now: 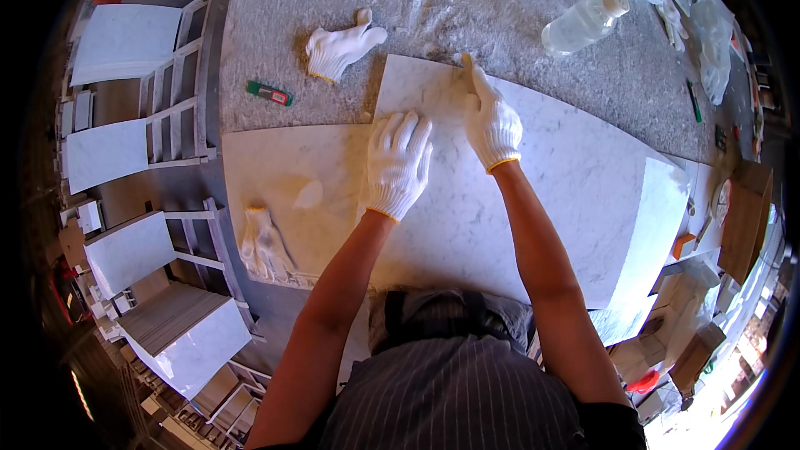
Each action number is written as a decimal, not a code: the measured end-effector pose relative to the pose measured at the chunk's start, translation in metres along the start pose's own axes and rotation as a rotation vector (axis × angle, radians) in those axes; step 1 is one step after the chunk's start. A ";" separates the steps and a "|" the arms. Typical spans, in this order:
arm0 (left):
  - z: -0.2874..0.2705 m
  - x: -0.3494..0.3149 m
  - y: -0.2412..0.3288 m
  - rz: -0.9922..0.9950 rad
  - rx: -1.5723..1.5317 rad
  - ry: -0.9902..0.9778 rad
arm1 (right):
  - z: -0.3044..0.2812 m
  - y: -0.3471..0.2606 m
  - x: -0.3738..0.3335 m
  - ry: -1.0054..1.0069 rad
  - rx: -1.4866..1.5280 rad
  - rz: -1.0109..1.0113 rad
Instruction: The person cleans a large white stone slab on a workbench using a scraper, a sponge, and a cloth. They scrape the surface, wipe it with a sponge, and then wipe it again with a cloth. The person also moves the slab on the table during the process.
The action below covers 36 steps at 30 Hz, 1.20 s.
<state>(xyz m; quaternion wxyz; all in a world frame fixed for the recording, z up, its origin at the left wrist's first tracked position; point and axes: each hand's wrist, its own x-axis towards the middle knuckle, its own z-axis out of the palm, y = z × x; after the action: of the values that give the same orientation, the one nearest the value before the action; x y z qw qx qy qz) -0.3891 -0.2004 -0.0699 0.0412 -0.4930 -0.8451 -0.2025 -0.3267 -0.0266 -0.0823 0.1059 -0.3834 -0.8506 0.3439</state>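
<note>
Both of my hands wear white knit gloves with yellow cuffs. My left hand lies flat, fingers together and stretched out, over the left edge of a white marble slab with grey veins. That edge meets or overlaps a second pale slab; which of the two, I cannot tell. My right hand rests at the far edge of the marble slab, its index finger stretched toward that edge and tipped yellowish brown. The other fingers are partly hidden. Nothing shows held in either hand.
A loose white glove and a green utility-knife-like object lie on the dusty grey tabletop. Another glove sits on the left slab. A clear bottle lies far right. Racks with slabs stand left, cardboard right.
</note>
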 end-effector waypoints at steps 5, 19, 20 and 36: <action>0.003 -0.003 -0.003 0.022 0.011 0.023 | -0.009 0.002 -0.004 0.008 0.010 -0.108; 0.008 -0.004 -0.004 0.022 0.034 0.065 | -0.013 0.013 -0.007 0.014 -0.003 0.033; 0.008 -0.003 -0.003 0.025 0.034 0.066 | -0.014 0.011 -0.008 0.014 -0.013 0.068; 0.005 -0.003 -0.001 0.009 0.037 0.003 | -0.013 0.028 0.000 0.029 -0.032 -0.171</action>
<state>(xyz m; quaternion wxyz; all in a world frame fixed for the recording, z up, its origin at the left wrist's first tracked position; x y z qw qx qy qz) -0.3881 -0.2015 -0.0754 0.0524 -0.4956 -0.8464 -0.1876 -0.3050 -0.0067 -0.0916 0.1408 -0.3161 -0.8840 0.3143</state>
